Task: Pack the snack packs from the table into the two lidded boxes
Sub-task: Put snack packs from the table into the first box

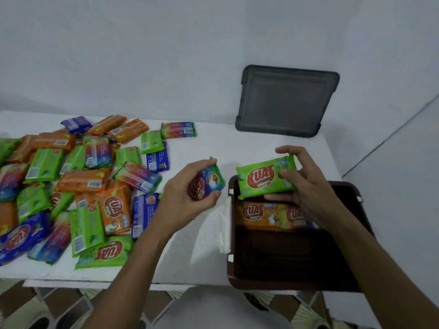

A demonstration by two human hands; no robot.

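Head view: left hand [190, 193] grips a blue pack [209, 180]; right hand [306, 188] pinches a green pack [263, 180].

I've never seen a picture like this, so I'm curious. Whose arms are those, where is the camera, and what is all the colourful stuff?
There is no machine here: those are a person's two bare arms. The camera sits on the person's head and looks down, so you see nearly what they see. The left hand grips a blue pack. The right hand holds a green pack over an open brown box. Some packs already lie in the box, such as an orange pack. On the white table, to the left, lies a big pile of snack packs in green, orange and blue. A grey lid leans against the wall at the back.
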